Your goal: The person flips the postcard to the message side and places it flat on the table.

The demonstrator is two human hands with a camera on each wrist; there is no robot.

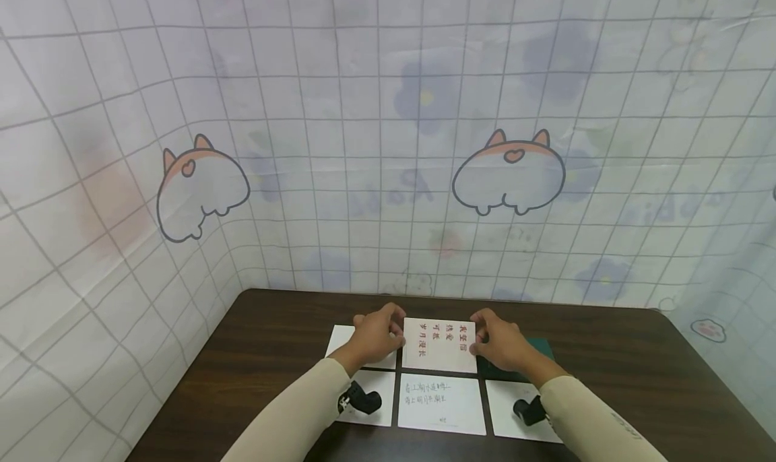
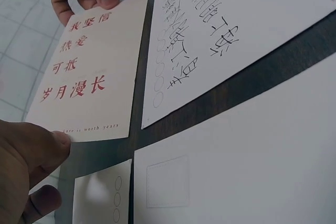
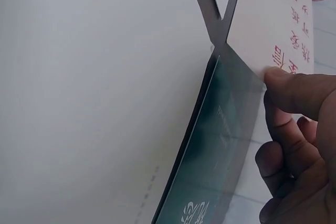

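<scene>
A pale postcard (image 1: 439,345) with red Chinese characters is held at its two ends, in the middle of the far row of cards. My left hand (image 1: 377,337) pinches its left end. In the left wrist view the left thumb (image 2: 62,142) lies by the small printed English line. My right hand (image 1: 504,344) grips the opposite end; the right thumb (image 3: 283,80) presses on the card's face near a corner. A dark green card (image 3: 210,145) lies under and beside the right hand. A white card (image 1: 382,361) is partly hidden by the left hand.
The near row has a handwritten white card (image 1: 441,405) in the middle, a white card (image 1: 378,418) at left and another white card (image 1: 506,415) at right, partly covered by the forearms. All lie on a dark wooden table (image 1: 273,334), with a gridded curtain (image 1: 358,246) behind it.
</scene>
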